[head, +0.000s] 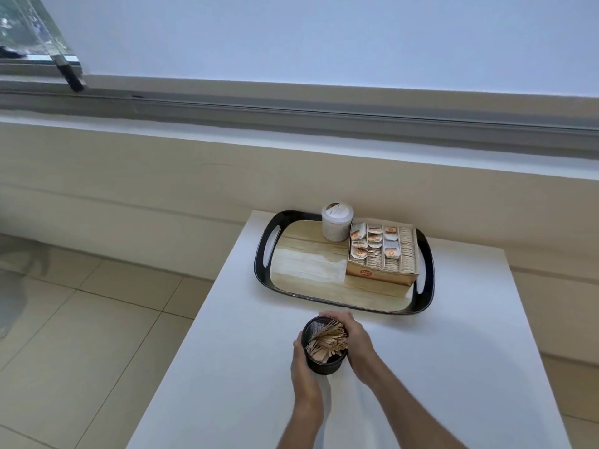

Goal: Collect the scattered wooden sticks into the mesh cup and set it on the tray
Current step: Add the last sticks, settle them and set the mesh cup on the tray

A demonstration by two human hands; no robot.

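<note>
Mesh cup (325, 359) of wooden sticks (327, 341) | both hands clasping | box label (365, 273) unreadable

Packet print in box (382, 254) too small; forearms cut off at bottom edge.

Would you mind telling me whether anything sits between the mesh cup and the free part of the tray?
Nothing visible does. The mesh cup, held by both hands, faces bare white table up to the tray; the box and jar sit farther back.
</note>
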